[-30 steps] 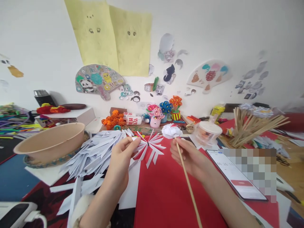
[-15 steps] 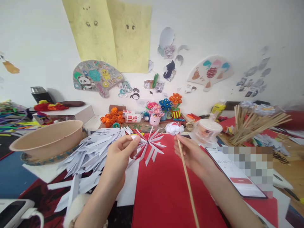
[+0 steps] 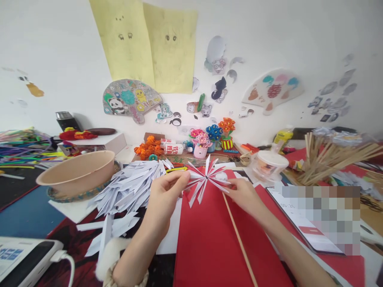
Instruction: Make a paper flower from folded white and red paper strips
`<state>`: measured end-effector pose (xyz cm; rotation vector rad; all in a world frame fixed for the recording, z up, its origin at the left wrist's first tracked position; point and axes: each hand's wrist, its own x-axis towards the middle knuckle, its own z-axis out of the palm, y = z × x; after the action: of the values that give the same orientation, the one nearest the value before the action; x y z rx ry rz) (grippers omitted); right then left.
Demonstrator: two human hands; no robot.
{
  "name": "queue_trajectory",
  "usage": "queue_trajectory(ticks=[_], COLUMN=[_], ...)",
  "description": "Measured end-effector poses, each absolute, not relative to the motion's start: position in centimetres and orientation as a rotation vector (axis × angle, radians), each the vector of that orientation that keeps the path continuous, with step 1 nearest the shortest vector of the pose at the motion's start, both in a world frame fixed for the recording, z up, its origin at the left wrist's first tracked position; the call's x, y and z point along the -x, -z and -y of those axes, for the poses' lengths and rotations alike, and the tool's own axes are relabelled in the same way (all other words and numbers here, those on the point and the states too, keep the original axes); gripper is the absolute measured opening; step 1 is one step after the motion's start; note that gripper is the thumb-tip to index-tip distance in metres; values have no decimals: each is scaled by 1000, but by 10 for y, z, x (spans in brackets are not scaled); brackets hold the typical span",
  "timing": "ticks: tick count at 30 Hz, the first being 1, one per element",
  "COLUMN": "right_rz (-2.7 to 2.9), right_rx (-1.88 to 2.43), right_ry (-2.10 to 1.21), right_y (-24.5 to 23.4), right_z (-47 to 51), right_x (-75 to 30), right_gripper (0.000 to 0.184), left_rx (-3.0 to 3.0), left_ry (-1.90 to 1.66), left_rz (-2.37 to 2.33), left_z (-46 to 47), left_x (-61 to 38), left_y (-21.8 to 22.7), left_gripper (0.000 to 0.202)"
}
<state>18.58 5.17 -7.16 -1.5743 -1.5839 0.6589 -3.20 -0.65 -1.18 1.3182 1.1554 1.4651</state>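
My left hand (image 3: 166, 195) pinches a star-shaped burst of white and red paper strips (image 3: 205, 179) by its left side, above the red sheet (image 3: 209, 239). My right hand (image 3: 243, 194) is closed round a thin wooden stick (image 3: 239, 243) that slants down toward the lower right. The stick's top carries a white crumpled paper ball (image 3: 221, 175), which sits behind the burst's right side and is partly hidden by it. The two hands are close together, with the burst between them.
A pile of folded white paper strips (image 3: 128, 187) lies left of my left hand, beside a tan bowl (image 3: 76, 171). A phone (image 3: 302, 227) lies at the right, a bundle of wooden sticks (image 3: 332, 157) and a clear lidded cup (image 3: 267, 165) behind it. Paper flowers and glue bottles stand along the wall.
My right hand has brought the stick's white ball left and down until it sits behind the paper burst. My left hand has raised the burst a little toward it.
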Motion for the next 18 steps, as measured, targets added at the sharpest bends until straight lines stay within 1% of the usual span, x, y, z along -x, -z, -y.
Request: queue_trajectory(ticks=[4,6,7,8,9,10,11,12,15,16,17,18], right_rz=[1600,1568,1544,1573,1619,1663,1704,1740,1856,1880,1897,1906], right_rx=[1562,1421,1291,1140,984,833,711,647,623,612,593,567], right_ry=[-557,-615,-700,-861,-1021,-1128,-1157,-1120,-773,-635,-505,-388], right_y=[67,60,56,52,48,44,41,38,35,35,35,36], right_z=[-52,-49,-46,-43,-40,-36,-33,-30,-23,-21,-20,-19], right_x=[-187,-189,-189,-189,-188,-187,-185,-184,-177,-176,-174,-173], right_gripper=[27,32,35,45,63,77,82,79,40,30,24,22], left_rx=[-1736,-2048,-2220,-2395,-2562,-2715,-2854,-2976,-3210,-3249,-3266,-3266], left_ry=[-1575,-1695,-1751,-1791,-1806,-1806,-1792,-1763,-1691,-1696,-1712,-1735], left_rz=[-1236,-1234,-1208,-1165,-1122,-1074,-1018,-957,-848,-844,-860,-889], left_z=[10,11,12,12,13,13,14,15,19,21,23,25], left_x=[30,30,30,31,32,33,35,36,36,35,35,34], left_y=[12,13,14,14,15,15,15,15,13,13,12,12], left_gripper=[15,7,6,7,9,11,12,12,16,17,19,21])
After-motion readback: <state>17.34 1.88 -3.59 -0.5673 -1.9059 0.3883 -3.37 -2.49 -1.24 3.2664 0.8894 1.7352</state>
